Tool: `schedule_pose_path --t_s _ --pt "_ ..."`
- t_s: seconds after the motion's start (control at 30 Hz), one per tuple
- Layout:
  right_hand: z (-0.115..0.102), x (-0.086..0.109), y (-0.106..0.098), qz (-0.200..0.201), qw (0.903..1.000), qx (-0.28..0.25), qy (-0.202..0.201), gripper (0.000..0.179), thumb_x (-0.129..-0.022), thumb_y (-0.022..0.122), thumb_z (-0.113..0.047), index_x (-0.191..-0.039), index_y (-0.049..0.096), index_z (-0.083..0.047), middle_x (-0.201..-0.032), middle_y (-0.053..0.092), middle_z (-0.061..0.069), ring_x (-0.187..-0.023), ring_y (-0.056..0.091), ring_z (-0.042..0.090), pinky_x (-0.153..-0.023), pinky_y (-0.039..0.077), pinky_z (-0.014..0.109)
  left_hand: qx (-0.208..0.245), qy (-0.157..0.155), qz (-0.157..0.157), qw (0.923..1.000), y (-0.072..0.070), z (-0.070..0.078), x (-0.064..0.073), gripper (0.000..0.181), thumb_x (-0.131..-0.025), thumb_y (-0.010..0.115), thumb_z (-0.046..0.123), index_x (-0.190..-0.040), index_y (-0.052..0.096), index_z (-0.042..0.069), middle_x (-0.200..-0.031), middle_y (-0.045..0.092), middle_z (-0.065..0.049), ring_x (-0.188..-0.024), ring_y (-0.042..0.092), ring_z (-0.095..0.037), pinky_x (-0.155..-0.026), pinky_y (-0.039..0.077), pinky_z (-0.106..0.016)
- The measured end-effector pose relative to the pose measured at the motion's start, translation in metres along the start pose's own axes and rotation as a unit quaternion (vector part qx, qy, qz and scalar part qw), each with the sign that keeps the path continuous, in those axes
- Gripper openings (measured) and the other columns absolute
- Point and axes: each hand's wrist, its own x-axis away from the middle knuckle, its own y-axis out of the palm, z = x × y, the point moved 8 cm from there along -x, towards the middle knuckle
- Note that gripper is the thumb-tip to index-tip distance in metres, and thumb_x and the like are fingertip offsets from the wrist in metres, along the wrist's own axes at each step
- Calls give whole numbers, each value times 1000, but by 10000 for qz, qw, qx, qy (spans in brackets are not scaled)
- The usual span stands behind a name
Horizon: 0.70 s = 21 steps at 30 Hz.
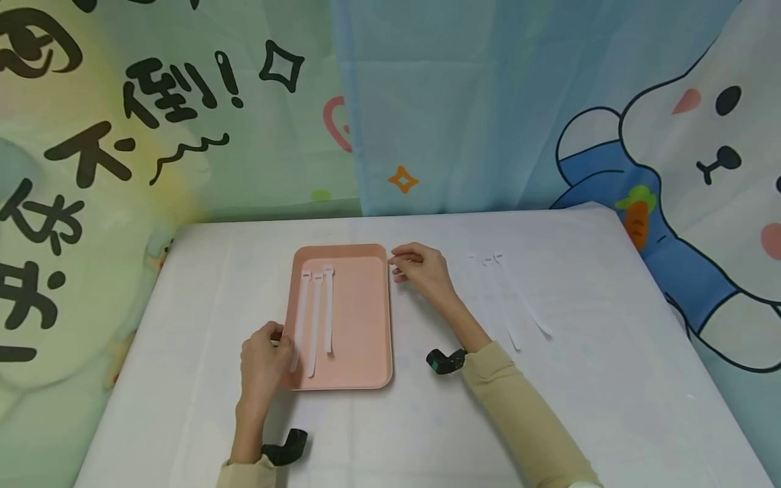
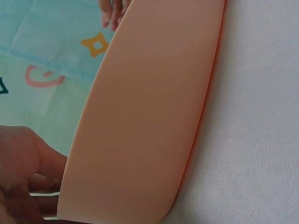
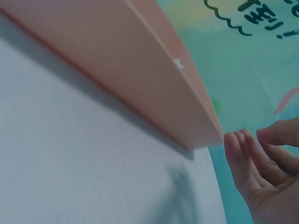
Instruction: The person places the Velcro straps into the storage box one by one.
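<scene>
The left hand is resting at the left rim of the pink tray; I cannot tell whether it is gripping. On the bench, the tray is holding three white strips; loose strips are lying rightward. The right hand is hovering beside the far right corner, thumb and fingertips slightly apart.

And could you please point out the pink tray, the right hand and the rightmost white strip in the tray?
Pink tray (image 1: pixel 361 325), head view: bare part of its floor.
Right hand (image 1: pixel 427 271), head view: back of the hand.
Rightmost white strip (image 1: pixel 329 310), head view: middle of its length.
</scene>
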Motion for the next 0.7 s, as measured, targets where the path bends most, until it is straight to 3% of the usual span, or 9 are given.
schedule_pose_path --t_s 0.23,0.4,0.7 --pt "16 2 -23 219 9993 283 96 27 -99 59 -3 -124 66 7 -112 73 23 -89 73 24 -75 61 29 20 1 -45 10000 1 1 1 22 -93 57 2 -104 72 -8 -96 75 -26 -81 74 -36 -63 57 -43" --pt "22 4 -40 396 9976 541 170 27 -100 60 -4 -124 67 5 -113 74 22 -91 74 27 -78 61 29 11 -6 -46 10000 0 2 0 21 -93 57 3 -104 72 -8 -96 75 -25 -81 74 -36 -63 57 -44" --pt "34 8 -71 607 9963 483 370 28 -101 61 -7 -126 66 5 -118 73 24 -94 74 25 -81 60 29 -25 -50 -41 10000 1 1 1 21 -93 57 3 -104 72 -8 -96 75 -25 -81 74 -37 -65 57 -45"
